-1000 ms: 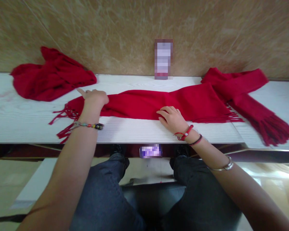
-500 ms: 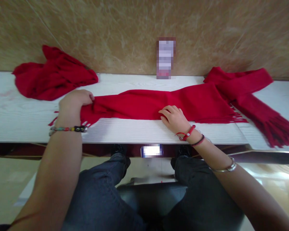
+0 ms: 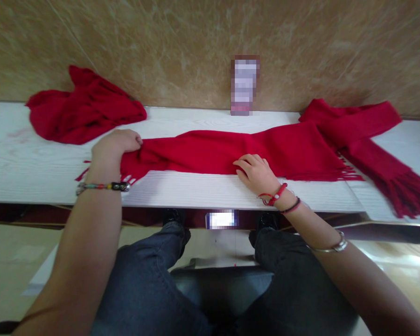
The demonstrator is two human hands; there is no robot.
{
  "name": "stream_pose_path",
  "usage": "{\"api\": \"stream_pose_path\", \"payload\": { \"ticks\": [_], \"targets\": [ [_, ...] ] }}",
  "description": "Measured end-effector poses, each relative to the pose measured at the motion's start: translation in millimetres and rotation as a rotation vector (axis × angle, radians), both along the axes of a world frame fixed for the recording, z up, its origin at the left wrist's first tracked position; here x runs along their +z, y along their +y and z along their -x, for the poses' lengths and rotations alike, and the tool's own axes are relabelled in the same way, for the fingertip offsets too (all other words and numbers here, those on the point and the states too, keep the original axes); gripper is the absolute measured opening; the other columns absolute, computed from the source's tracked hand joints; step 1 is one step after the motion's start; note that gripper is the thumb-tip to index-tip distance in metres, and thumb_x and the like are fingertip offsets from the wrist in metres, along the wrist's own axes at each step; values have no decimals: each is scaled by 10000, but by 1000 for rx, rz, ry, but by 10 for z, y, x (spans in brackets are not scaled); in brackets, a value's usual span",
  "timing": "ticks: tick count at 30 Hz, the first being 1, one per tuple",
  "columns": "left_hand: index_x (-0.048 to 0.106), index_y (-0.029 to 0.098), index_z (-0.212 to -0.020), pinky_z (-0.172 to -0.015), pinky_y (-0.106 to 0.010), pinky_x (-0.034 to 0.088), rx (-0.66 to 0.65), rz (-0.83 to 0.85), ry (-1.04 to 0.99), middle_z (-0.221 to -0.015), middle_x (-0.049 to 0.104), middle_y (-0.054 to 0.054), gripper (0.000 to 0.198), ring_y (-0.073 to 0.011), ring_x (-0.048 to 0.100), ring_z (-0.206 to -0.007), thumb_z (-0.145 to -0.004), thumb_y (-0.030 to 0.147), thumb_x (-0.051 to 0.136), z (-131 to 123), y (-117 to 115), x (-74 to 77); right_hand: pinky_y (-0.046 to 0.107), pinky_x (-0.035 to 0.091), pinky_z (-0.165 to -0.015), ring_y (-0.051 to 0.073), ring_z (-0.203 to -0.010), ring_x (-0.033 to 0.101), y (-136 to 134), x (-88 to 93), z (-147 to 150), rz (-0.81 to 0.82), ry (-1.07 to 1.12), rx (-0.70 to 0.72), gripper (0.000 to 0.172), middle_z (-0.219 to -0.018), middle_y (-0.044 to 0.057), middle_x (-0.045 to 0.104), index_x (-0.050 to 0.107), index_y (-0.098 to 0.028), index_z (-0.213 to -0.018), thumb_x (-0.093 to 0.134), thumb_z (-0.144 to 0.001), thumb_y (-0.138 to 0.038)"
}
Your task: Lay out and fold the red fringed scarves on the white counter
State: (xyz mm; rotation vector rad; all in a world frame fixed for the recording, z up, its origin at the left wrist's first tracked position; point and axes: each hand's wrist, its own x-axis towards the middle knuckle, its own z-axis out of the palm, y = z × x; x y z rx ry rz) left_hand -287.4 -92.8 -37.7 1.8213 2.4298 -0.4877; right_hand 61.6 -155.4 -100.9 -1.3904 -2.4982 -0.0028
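A: How is the long red scarf (image 3: 206, 149) placed relative to the left grip (image 3: 115, 143)?

B: Its fringed end is partly covered by that grip and wrist, with strands shown at 5 o'clock and 8 o'clock. From there the cloth is stretched out towards 3 o'clock along the white surface (image 3: 182, 189).

A: Is the cloth pinched there?

B: That cannot be told. The fingers are curled down at the scarf's far edge, but the thumb is hidden.

A: And the right grip (image 3: 256, 171)?

B: It is laid loosely on the scarf's near edge, with the fingers slightly bent and the thumb held a little apart from them. The cloth is spread from 9 o'clock, through 12, round to 3 o'clock of it.

A: What else is seen nearby?

B: A crumpled red cloth (image 3: 86, 114) is bunched between 10 and 11 o'clock of the left grip. A folded red scarf (image 3: 360, 123) is placed between 2 and 3 o'clock of the right grip, at the long scarf's other fringed end; whether they are overlapped is unclear. Near 12 o'clock of the right grip, a pixelated oblong item (image 3: 245, 86) is seen before the marbled wall (image 3: 168, 56).
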Motion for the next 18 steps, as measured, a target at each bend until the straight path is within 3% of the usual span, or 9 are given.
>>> {"api": "stream_pose_path", "payload": {
  "ticks": [8, 15, 18],
  "targets": [
    [666, 117, -966, -668, -247, 446, -30, 47, -34, -807, 687, -49, 380, -182, 576, -742, -644, 208, 487, -25, -11, 0, 364, 373, -788, 243, -1018, 487, -5, -5, -7, -16, 1, 8, 317, -1155, 117, 600, 623, -170, -1134, 419, -901, -234],
    [588, -2, -1129, -719, -296, 460, 54, -18, 75, -1157, 606, -217, 492, -253, 601, -924, -732, 265, 472, -87, -47, 40, 360, 367, -791, 240, -1023, 485, 0, -9, -4, -16, 2, 6, 321, -1152, 112, 602, 622, -169, -1140, 415, -903, -237],
    [652, 23, -970, -691, -311, 458, 23, -155, -23, -1013, 664, -184, 388, -247, 604, -826, -681, 245, 520, 11, -24, 1, 359, 365, -796, 241, -1023, 487, -1, -8, -3, -12, 8, 6, 323, -1152, 115, 604, 624, -170, -1140, 413, -904, -235]
  ]
}}
